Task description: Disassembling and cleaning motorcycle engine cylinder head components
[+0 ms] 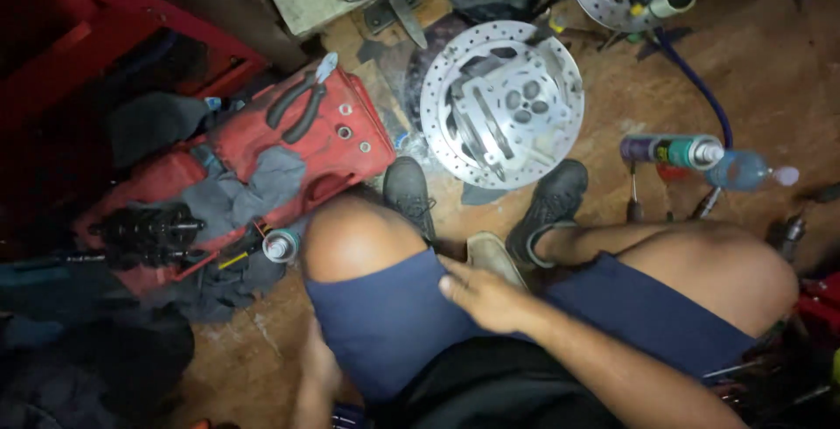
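Right hand (486,293), fingers loosely open and holding nothing, rests on blue shorts (385,315), near side of brake disc (501,104); left hand's fingers hidden, state indeterminable.

Three containers noted, no signs or screens visible. Spray can (672,150) lies on its side on the brown floor, right of the perforated disc: cylindrical, with a label in purple and green bands and a pale cap end. Clear blue-tinted plastic bottle (745,169) lies just beside that cap end, touching or nearly so, its small pale cap pointing right. A second small can (281,245) sits at the left knee, seen end-on: round pale top, reddish rim; label not legible.
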